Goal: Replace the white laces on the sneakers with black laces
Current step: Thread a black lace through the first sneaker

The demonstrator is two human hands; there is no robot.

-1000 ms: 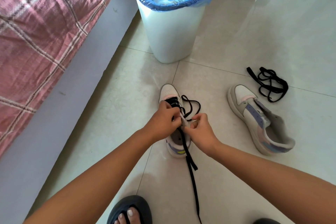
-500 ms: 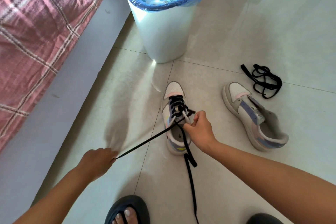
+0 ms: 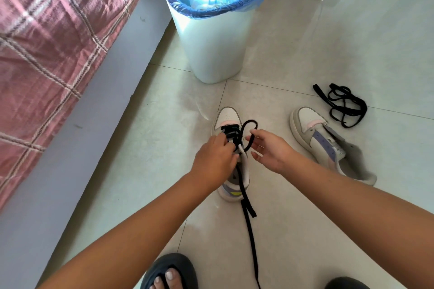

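Bin (image 3: 212, 37) with blue liner, contents unclear; left hand (image 3: 217, 156) gripping sneaker (image 3: 231, 124), right hand (image 3: 270, 150) loose.

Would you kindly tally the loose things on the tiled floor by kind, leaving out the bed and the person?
Pale leather sneakers: 2, one being laced and one unlaced.
Flat black laces: 2, one threaded in the sneaker and one bundled on the floor.
White waste bins with a blue bag liner: 1.
Total: 5
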